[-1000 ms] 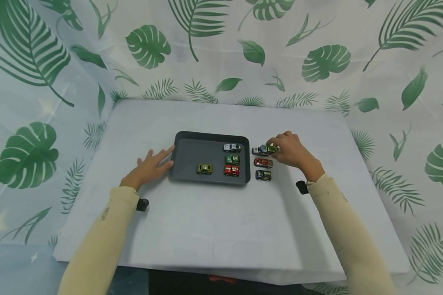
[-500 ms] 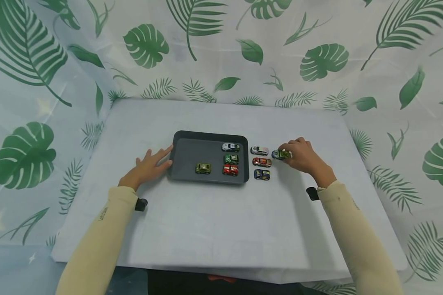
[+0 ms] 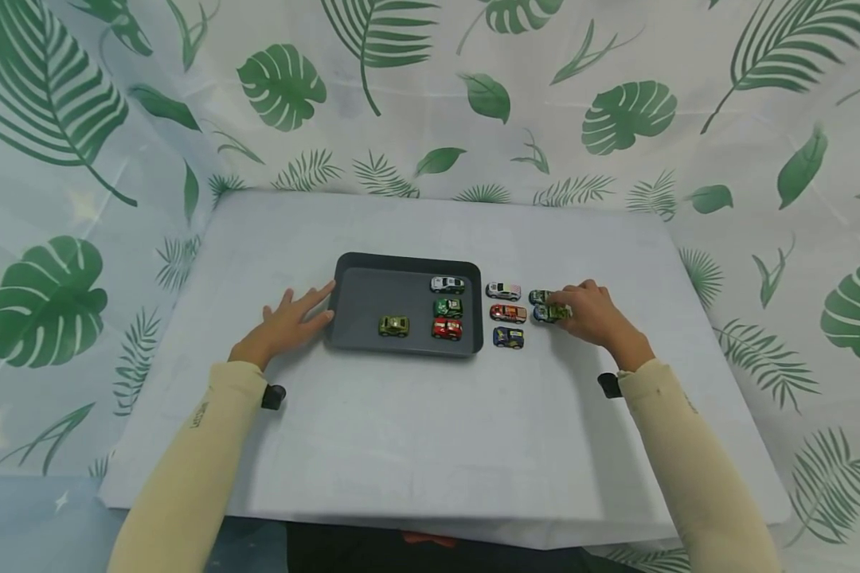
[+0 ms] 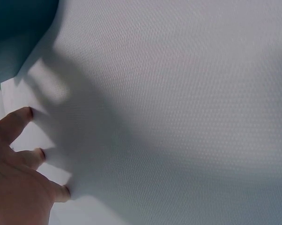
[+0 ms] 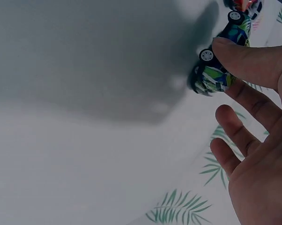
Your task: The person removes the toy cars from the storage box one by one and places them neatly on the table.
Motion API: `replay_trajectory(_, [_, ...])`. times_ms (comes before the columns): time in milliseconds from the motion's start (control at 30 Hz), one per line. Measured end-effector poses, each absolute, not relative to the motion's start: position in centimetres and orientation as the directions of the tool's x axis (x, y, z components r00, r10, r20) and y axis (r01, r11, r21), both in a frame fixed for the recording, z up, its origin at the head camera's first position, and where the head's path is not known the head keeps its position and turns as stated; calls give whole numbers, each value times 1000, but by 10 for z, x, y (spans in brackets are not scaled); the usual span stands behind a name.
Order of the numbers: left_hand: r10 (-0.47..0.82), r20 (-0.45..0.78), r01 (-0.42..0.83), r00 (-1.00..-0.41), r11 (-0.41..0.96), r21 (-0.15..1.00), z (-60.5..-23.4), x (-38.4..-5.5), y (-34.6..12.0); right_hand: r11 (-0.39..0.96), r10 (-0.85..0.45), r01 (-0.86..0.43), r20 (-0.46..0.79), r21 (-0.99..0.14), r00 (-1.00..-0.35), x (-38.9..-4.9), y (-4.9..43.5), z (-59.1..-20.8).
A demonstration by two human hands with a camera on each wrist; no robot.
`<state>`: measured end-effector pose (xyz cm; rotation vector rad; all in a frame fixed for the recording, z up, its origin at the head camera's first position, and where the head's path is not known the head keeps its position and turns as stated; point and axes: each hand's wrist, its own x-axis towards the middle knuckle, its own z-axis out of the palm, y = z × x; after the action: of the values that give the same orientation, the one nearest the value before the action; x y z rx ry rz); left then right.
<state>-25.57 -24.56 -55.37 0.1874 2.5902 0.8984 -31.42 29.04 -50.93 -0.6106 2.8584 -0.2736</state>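
My right hand pinches a blue-and-green toy car at the table's right side. In the right wrist view, thumb and forefinger grip this car by its sides while the other fingers stay loose. Just behind it is a green toy car, partly hidden by my fingers. With fingers spread, my left hand lies at the left edge of the dark grey tray. A white car, a green car, a red car and an olive car stand in the tray.
Between the tray and my right hand, a column of toy cars stands on the white-covered table: white-and-pink, red-orange and dark blue. A leaf-patterned cloth hangs behind the table.
My right hand has moved right and toward me, from beside the white-and-pink car, with a car in its fingers. A green car now shows behind the held one. My left hand has stayed put.
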Motion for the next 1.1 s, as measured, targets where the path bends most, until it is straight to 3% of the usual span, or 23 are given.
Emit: replay_trajectory(1100, [254, -330, -11, -909, 777, 630, -548, -254, -246, 915, -391, -361, -172, -179, -904, -311, 289, -527])
